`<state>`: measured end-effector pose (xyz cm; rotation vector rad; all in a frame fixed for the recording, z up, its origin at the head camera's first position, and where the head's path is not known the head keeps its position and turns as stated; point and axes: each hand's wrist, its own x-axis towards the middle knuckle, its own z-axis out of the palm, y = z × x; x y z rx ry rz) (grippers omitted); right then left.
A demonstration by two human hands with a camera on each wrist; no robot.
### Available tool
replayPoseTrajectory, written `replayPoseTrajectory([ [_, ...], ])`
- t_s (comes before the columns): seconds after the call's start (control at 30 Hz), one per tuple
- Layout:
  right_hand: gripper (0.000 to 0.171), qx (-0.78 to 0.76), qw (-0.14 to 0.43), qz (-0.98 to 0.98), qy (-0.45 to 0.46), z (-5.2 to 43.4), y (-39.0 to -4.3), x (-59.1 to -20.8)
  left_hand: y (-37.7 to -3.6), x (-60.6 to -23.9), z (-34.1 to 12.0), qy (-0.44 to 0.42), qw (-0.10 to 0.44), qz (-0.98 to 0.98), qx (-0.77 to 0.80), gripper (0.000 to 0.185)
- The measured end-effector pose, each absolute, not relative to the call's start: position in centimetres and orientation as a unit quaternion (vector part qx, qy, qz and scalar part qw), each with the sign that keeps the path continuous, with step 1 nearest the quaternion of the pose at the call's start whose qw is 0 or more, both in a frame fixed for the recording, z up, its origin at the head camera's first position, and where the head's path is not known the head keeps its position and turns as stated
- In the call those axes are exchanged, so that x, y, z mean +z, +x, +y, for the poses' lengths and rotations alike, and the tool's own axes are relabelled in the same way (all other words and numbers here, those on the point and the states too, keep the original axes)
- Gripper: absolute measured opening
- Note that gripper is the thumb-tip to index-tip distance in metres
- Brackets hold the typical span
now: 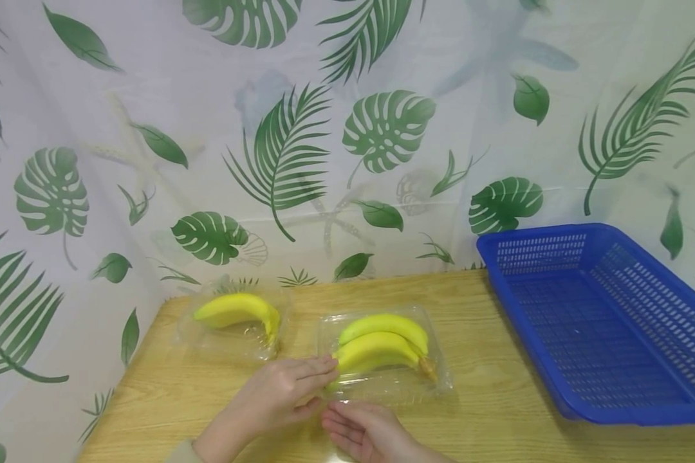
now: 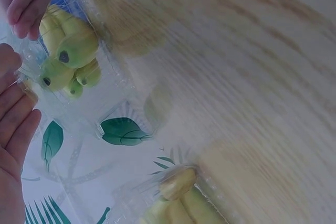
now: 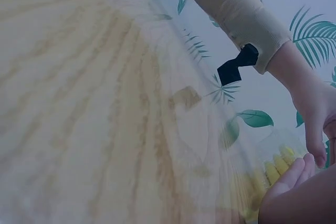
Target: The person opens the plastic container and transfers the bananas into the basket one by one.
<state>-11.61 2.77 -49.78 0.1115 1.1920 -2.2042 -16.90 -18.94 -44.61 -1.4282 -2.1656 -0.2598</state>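
A clear plastic box [image 1: 382, 389] lies on the table in front of me with yellow bananas [image 1: 376, 350] inside. At its front left corner, my left hand [image 1: 284, 392] has its fingers stretched out towards the box, fingertips right at the edge and overlapping a banana's end. Just before the box's front edge is my right hand [image 1: 373, 431], its fingers loosely bent and nothing visible in them. The left wrist view shows the left hand [image 2: 13, 119] beside the green-tipped bananas [image 2: 71, 56], with the right hand [image 2: 34, 3] across from it.
A second clear box [image 1: 231, 344] with a yellow banana [image 1: 237, 312] stands to the left, towards the back of the wooden table [image 1: 492, 386]. On the right is a blue plastic basket [image 1: 527, 347]. A leaf-patterned cloth [image 1: 301, 251] hangs behind the table.
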Motion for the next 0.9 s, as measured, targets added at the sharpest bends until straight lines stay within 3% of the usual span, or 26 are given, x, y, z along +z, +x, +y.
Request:
replayPoseTrajectory([
  [0.37,0.018,-0.841,0.317,0.436,0.054,2.62,-11.71,-49.60,-16.66,-44.60,-19.32,-0.528,0.244,-0.806,-0.108,0.056],
  [0.6,0.015,-0.840,0.304,0.445,0.059,2.39,-11.60,-49.66,-16.70,-44.70,-19.51,-0.531,0.258,-0.802,-0.094,0.059],
  [0.9,0.020,-0.840,0.290,0.456,0.052,2.16,-11.49,-49.85,-16.87,-44.60,-19.83,-0.515,0.241,-0.817,-0.092,0.057],
])
